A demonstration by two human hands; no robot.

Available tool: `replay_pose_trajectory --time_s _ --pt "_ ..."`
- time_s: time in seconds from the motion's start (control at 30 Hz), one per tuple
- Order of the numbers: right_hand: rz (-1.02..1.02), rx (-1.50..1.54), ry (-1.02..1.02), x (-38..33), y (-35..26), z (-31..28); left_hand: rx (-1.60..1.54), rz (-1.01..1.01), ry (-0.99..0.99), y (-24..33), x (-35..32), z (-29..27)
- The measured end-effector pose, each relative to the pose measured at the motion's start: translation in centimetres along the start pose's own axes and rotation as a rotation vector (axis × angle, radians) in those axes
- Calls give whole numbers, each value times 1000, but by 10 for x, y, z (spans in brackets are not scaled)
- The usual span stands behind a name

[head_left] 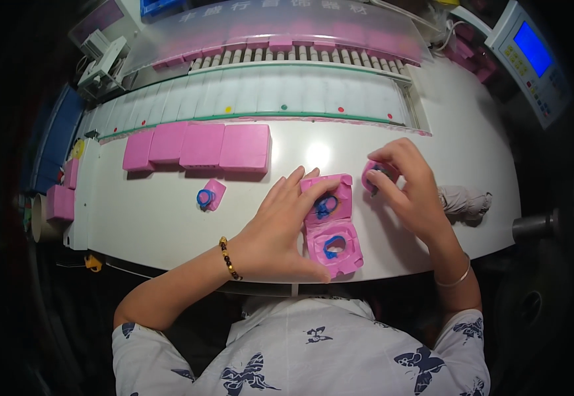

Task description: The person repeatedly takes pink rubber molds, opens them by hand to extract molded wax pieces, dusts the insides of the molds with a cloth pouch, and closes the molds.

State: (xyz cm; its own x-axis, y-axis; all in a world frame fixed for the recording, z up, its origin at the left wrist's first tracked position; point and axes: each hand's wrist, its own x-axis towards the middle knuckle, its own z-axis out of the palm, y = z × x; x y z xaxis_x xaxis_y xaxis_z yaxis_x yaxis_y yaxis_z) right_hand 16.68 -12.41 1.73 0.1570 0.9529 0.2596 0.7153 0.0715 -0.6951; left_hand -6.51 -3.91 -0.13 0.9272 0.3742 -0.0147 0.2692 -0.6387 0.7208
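Note:
A pink rubber mould (335,228) lies opened on the white table, its two halves one beyond the other. Each half carries a blue ring-shaped piece: one blue ring (326,206) in the far half, another blue ring (334,247) in the near half. Along its left side, my left hand (275,228) holds the mould down, index finger over the far half and thumb at the near end. To the right, my right hand (405,188) pinches a small pink mould piece (369,178) with something dark on it, partly hidden by the fingers.
Farther left sits a small pink piece with a blue ring (211,196). Behind it stands a row of pink blocks (201,146). A long green-edged tray (247,92) and rollers (300,54) cross the back. A crumpled cloth (465,203) lies right; a control panel (528,56) stands back right.

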Motion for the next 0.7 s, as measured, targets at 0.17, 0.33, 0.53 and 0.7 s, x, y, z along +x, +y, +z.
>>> replay_pose_trajectory --time_s 0.17,0.33,0.53,0.7 --pt "-39 -218 -57 6 19 12 35 -4 -16 3 2 -1" --pt "-24 -230 118 0 14 -32 76 2 -5 -1 1 -1" --pt "-55 -370 -295 -45 33 -89 75 2 -33 -1 7 -6" --pt "-100 -603 -244 -56 28 -77 62 21 -29 -1 9 -5"
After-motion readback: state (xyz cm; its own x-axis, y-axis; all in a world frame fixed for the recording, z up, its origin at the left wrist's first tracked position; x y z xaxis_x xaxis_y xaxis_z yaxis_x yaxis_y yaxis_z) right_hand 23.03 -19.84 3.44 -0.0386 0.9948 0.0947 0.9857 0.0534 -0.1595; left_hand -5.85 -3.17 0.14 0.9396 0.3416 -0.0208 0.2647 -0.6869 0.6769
